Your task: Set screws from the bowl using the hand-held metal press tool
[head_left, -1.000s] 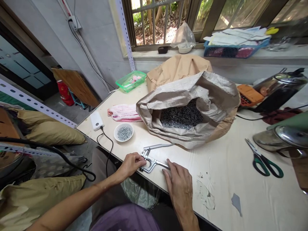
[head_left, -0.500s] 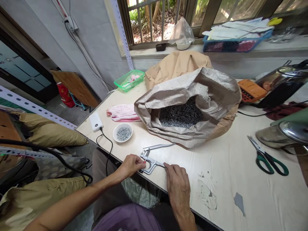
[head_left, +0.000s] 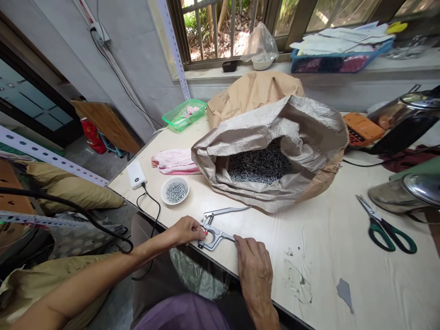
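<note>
Near the table's front edge lies a pair of grey hand-press pliers (head_left: 216, 233), with a spring at its pivot and its two handles spread apart. My left hand (head_left: 187, 230) is closed in a pinch at the jaw; a small red bit shows by the fingertips, but what they hold is too small to name. My right hand (head_left: 255, 266) grips the end of the lower handle between thumb and fingers. Small metal pins fill a white bowl (head_left: 163, 198) beyond my left hand. Behind the pliers, a large paper sack (head_left: 213, 153) lies with its mouth toward me, holding many dark metal pins.
A white power bank (head_left: 136, 174) with a black cable sits at the left edge, near a pink-and-white cloth (head_left: 175, 161). Green-handled scissors (head_left: 387, 227) lie to the right, beside a metal pot (head_left: 388, 190). A green basket (head_left: 172, 120) stands at the back left.
My left hand has shifted slightly left at the pliers' jaw. My right hand stays on the lower handle, and the view has moved a little.
</note>
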`<state>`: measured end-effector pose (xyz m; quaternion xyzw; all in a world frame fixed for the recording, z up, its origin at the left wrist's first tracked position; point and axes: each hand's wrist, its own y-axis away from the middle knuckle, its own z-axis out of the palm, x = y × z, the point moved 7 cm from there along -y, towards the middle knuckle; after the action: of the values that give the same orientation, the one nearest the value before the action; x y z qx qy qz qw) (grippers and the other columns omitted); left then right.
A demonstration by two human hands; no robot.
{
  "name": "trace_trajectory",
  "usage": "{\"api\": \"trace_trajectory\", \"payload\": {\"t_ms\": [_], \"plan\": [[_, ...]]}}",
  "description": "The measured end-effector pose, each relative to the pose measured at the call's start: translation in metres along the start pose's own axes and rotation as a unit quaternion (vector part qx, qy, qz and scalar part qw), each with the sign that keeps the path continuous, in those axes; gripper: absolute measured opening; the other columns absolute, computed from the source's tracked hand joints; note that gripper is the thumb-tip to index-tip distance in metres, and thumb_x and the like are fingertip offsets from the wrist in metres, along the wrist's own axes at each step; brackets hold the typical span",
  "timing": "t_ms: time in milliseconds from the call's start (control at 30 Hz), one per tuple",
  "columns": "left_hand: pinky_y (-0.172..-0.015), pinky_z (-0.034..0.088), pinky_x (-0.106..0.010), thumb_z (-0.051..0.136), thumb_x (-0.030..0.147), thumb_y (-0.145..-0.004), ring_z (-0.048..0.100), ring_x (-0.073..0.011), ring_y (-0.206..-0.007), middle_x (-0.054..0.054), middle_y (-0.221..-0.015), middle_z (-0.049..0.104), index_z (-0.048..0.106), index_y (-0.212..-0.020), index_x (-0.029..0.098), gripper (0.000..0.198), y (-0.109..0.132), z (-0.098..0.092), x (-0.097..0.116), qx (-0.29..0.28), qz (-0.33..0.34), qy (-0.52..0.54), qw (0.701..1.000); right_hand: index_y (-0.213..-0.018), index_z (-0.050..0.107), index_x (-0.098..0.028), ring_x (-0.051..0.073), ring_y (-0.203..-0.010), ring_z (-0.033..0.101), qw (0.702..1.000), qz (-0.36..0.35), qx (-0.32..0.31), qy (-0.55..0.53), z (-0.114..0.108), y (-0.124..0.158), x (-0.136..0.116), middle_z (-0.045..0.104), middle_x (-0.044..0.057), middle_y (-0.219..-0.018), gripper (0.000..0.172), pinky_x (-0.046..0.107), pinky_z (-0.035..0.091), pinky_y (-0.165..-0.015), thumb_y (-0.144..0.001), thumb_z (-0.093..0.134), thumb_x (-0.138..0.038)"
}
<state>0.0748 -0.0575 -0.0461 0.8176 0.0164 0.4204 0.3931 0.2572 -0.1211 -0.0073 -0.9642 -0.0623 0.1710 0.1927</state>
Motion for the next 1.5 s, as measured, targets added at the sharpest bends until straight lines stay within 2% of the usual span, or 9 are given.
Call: {"api": "trace_trajectory", "payload": {"t_ms": [133, 200, 400, 600, 1033, 1133, 1233, 1367, 1500], "plan": [[-0.049, 0.033, -0.020, 0.060, 0.039, -0.066, 0.045, -0.0094, -0.052, 0.002, -0.055, 0.054, 0.065, -0.067, 0.012, 0.027, 0.005, -0.006, 0.004, 0.104, 0.043, -0.056, 0.992, -0.102, 0.062, -0.019, 0.017, -0.073, 0.047, 1.000, -0.001, 0.001, -0.001, 0.000, -0.001, 0.000, 0.058, 0.004, -0.075, 0.024, 0.032, 0.033, -0.066, -0.091, 0.041, -0.016], [-0.053, 0.035, -0.020, 0.061, 0.036, -0.066, 0.048, -0.0105, -0.058, 0.001, -0.060, 0.057, 0.065, -0.065, 0.013, 0.024, 0.007, -0.005, 0.004, 0.119, 0.056, -0.073, 0.989, -0.102, 0.062, -0.019, 0.017, -0.073, 0.047, 1.000, -0.001, 0.000, 0.001, 0.000, 0.000, 0.000, 0.058, 0.004, -0.074, 0.024, 0.032, 0.033, -0.065, -0.091, 0.041, -0.017], [-0.043, 0.026, -0.020, 0.061, 0.043, -0.062, 0.039, -0.0077, -0.044, 0.005, -0.047, 0.047, 0.061, -0.062, 0.012, 0.031, -0.002, -0.001, -0.005, 0.013, -0.012, -0.039, 0.999, -0.102, 0.062, -0.019, 0.017, -0.073, 0.046, 1.000, -0.003, 0.000, 0.001, -0.001, -0.001, -0.001, 0.058, 0.003, -0.074, 0.023, 0.031, 0.032, -0.066, -0.091, 0.042, -0.016], [-0.039, 0.026, -0.020, 0.063, 0.045, -0.057, 0.037, -0.0070, -0.040, 0.005, -0.043, 0.045, 0.055, -0.055, 0.014, 0.031, -0.006, 0.002, 0.001, -0.041, -0.056, -0.030, 0.997, -0.101, 0.062, -0.018, 0.017, -0.074, 0.046, 1.000, -0.001, -0.004, 0.006, 0.001, -0.001, 0.000, 0.058, 0.003, -0.073, 0.022, 0.032, 0.032, -0.067, -0.090, 0.044, -0.015], [-0.037, 0.037, -0.020, 0.065, 0.044, -0.057, 0.044, -0.0082, -0.039, 0.006, -0.045, 0.048, 0.055, -0.063, 0.015, 0.032, 0.006, 0.010, -0.004, 0.022, -0.091, 0.060, 0.994, -0.107, 0.060, -0.023, 0.018, -0.076, 0.051, 0.998, -0.020, -0.067, -0.003, -0.001, -0.004, 0.006, 0.060, 0.004, -0.080, 0.024, 0.032, 0.036, -0.068, -0.090, 0.043, -0.022], [-0.037, 0.037, -0.020, 0.066, 0.044, -0.058, 0.045, -0.0084, -0.038, 0.006, -0.046, 0.049, 0.056, -0.064, 0.014, 0.032, 0.005, 0.010, -0.005, 0.020, -0.082, 0.057, 0.995, -0.126, 0.048, -0.022, 0.023, -0.097, 0.053, 0.993, -0.053, -0.100, -0.011, 0.001, -0.012, 0.016, 0.060, 0.009, -0.110, 0.041, 0.035, 0.041, -0.077, -0.087, 0.049, -0.032], [-0.037, 0.037, -0.021, 0.065, 0.043, -0.059, 0.046, -0.0090, -0.038, 0.006, -0.046, 0.050, 0.056, -0.064, 0.014, 0.031, 0.004, 0.010, -0.007, 0.022, -0.075, 0.052, 0.996, -0.141, 0.029, -0.018, 0.030, -0.124, 0.038, 0.985, -0.095, -0.145, -0.011, 0.011, -0.024, 0.025, 0.045, 0.013, -0.137, 0.073, 0.042, 0.039, -0.093, -0.077, 0.060, -0.037], [-0.037, 0.038, -0.021, 0.065, 0.040, -0.060, 0.047, -0.0092, -0.038, 0.006, -0.046, 0.050, 0.056, -0.064, 0.014, 0.028, 0.004, 0.012, -0.008, 0.025, -0.072, 0.055, 0.996, -0.144, 0.024, -0.018, 0.032, -0.134, 0.027, 0.964, -0.135, -0.229, -0.017, 0.031, -0.039, 0.030, 0.038, 0.014, -0.143, 0.091, 0.047, 0.035, -0.100, -0.067, 0.068, -0.040], [-0.037, 0.039, -0.020, 0.062, 0.034, -0.062, 0.046, -0.0084, -0.038, 0.006, -0.045, 0.050, 0.056, -0.063, 0.014, 0.021, 0.005, 0.011, -0.006, 0.027, -0.072, 0.055, 0.996, -0.144, 0.024, -0.022, 0.034, -0.136, 0.023, 0.961, -0.150, -0.233, 0.014, 0.033, -0.055, 0.030, 0.034, 0.013, -0.146, 0.096, 0.053, 0.030, -0.102, -0.062, 0.071, -0.042]]}}
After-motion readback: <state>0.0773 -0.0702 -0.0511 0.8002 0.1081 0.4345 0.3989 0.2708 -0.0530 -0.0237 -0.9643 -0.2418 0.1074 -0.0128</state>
